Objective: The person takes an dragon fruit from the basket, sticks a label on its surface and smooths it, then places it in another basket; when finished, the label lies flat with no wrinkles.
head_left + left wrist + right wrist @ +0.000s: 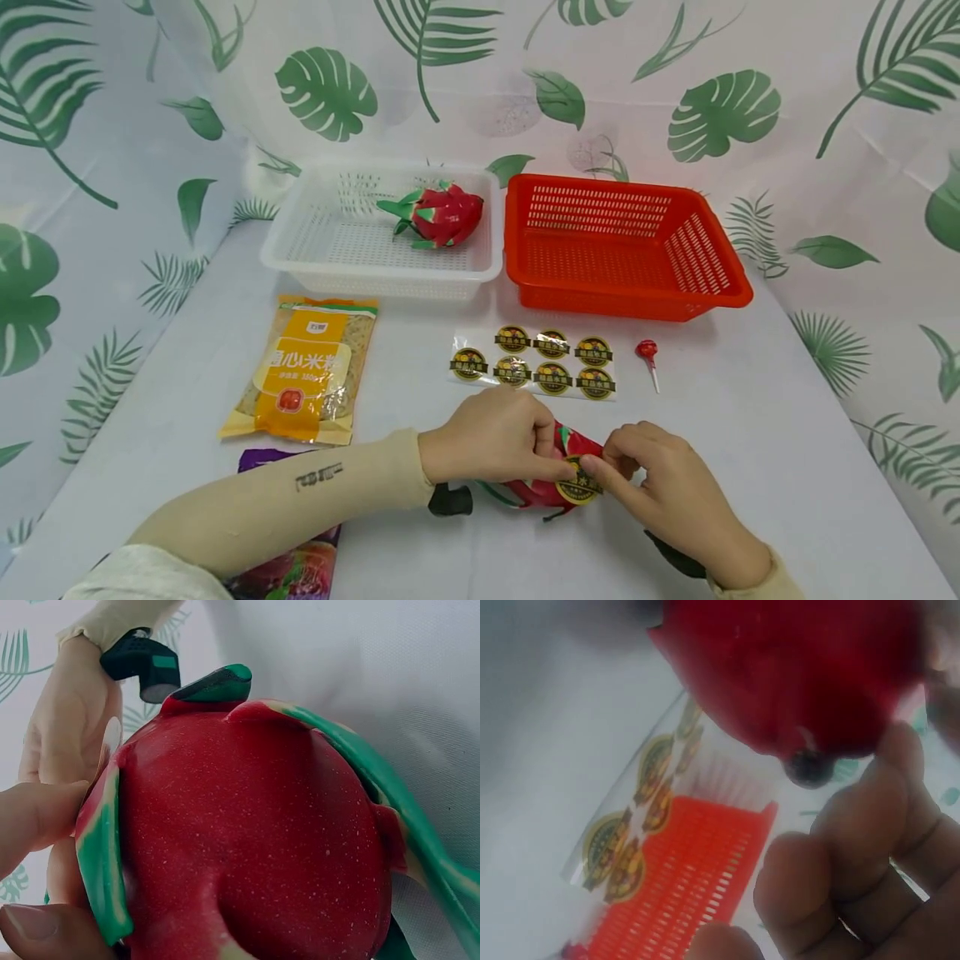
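A toy-like red dragon fruit [247, 825] with green-tipped scales lies low over the table in front of the person. My left hand [498, 437] grips it from the left, thumb at the left edge of a round black-and-gold sticker [577, 487] on its surface. My right hand [667, 487] pinches the sticker's right edge between thumb and forefinger. Seen from the left wrist, part of the sticker's rim stands off the fruit. In the right wrist view, curled fingers [862, 817] sit close to the fruit's dark-tipped end. A sticker sheet [536, 396] lies just beyond the hands.
Behind stand a white basket [300, 258] holding another dragon fruit [450, 215] and a red basket [630, 302]. A yellow noodle bag [303, 375] lies at left, and a purple package [307, 567] sits partly under the left forearm. A red lollipop [647, 354] lies right of the sheet.
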The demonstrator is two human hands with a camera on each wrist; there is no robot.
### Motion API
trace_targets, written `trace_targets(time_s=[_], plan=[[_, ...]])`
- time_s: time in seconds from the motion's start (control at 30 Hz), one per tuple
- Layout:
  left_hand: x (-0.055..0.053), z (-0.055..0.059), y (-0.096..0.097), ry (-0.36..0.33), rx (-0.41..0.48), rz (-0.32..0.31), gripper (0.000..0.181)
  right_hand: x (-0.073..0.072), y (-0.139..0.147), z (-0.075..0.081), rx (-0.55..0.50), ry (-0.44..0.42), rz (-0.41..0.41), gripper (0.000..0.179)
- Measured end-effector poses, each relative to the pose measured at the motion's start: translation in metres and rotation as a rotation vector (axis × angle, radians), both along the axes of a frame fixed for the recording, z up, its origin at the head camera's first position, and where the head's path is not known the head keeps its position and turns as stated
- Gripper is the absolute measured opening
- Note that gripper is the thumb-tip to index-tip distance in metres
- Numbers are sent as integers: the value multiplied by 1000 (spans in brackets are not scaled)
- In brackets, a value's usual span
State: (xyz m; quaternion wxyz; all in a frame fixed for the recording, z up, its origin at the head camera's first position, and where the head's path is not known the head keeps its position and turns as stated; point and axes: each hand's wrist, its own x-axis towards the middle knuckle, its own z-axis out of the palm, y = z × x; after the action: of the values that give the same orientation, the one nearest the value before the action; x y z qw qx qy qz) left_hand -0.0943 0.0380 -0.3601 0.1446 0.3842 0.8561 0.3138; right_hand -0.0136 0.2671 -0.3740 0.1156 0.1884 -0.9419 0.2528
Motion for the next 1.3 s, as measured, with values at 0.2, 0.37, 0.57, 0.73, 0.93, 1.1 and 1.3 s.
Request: trace_targets(time_s=[0.2, 0.37, 0.57, 0.73, 0.93, 1.1, 1.3], plan=[[0, 0, 0, -6, 12, -16, 41, -3, 0, -3, -29, -34, 6, 38], [-1, 0, 0, 12, 13, -17, 41, -6, 0, -4, -103, -71, 42, 37], [-2, -1, -1, 39, 20, -29, 44, -9, -1, -5, -160, -125, 46, 36], [-1, -3, -1, 52, 23, -31, 44, -9, 1, -7, -177, -148, 48, 36], [5, -3, -2, 119, -28, 0, 44, -5, 8, -9, -167, -169, 58, 37], [9, -4, -2, 199, -56, 16, 49, -4, 10, -10, -170, -159, 92, 38], [12, -7, 0, 276, -92, 27, 54, -5, 11, -10, -155, -161, 115, 43]])
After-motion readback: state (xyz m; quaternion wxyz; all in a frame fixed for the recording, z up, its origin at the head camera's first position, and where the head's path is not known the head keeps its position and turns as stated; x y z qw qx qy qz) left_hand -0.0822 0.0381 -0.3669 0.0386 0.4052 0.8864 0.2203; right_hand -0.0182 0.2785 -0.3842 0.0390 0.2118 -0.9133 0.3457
